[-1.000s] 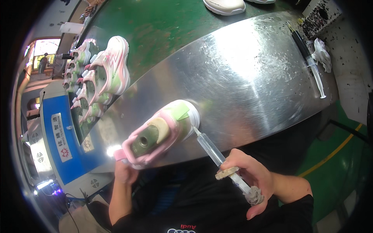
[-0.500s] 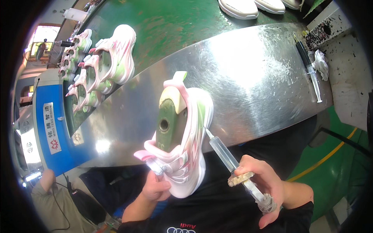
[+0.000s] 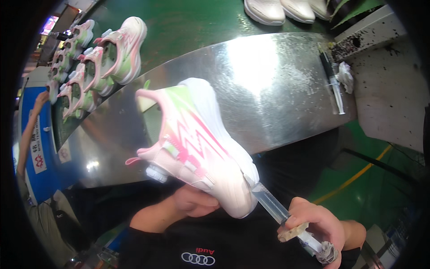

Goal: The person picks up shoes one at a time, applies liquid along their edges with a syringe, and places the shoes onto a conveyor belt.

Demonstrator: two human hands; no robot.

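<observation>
A pink, white and green sneaker point(image 3: 192, 139) is tilted onto its side over the metal worktop, its outer side and white sole edge facing up. My left hand point(image 3: 193, 201) grips it from below near the toe; some of the fingers are hidden under the shoe. In my right hand point(image 3: 316, 219) is a clear syringe point(image 3: 271, 204), its plunger end wrapped in greyish material. The syringe tip meets the seam between the toe's upper and the sole. A green last shows inside the shoe opening.
Several matching sneakers point(image 3: 121, 51) stand in rows on the green surface at the left. White shoes point(image 3: 266, 10) sit at the far edge. A second syringe point(image 3: 333, 87) and crumpled tissue point(image 3: 345, 77) lie at the worktop's right end. Another person's arm point(image 3: 29, 130) reaches toward the left row.
The sneaker has rolled from opening-up onto its side. The syringe tip has moved from the side of the shoe to the toe seam. The other person's arm has reached up to the shoes.
</observation>
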